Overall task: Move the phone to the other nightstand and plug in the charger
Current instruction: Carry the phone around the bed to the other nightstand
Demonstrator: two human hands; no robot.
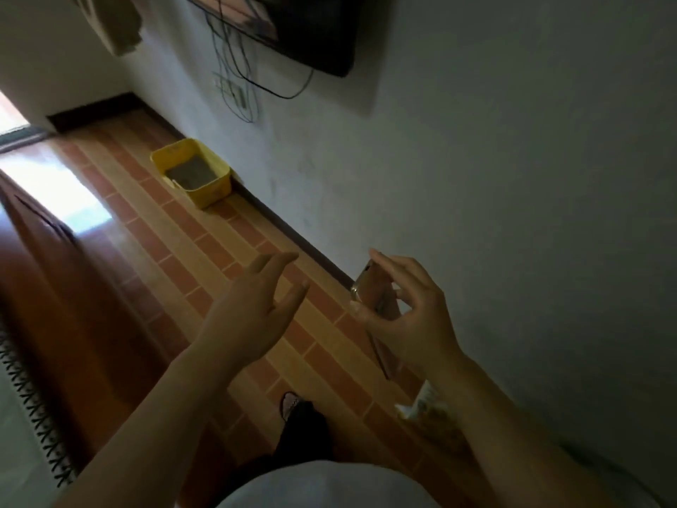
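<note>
While right hand (pixel 406 309) grip clasps phone (pixel 373 287), left hand (pixel 256 306) released; yellow bin (pixel 216 177) holds grey contents.

Phone (pixel 370 287) gold-edged, tilted, held mid-air above tiled floor.

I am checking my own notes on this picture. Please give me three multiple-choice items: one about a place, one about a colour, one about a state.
1. Where is the bin?
A. on the floor by the wall
B. on a bed
C. in the left hand

2. What colour is the bin?
A. blue
B. yellow
C. black

3. What is the state of the right hand?
A. open and empty
B. holding the phone
C. out of view

Key: 1 A, it sits on the tiles against the baseboard; 2 B, its walls are yellow; 3 B, the fingers close around the phone, while the left hand is open.
</note>
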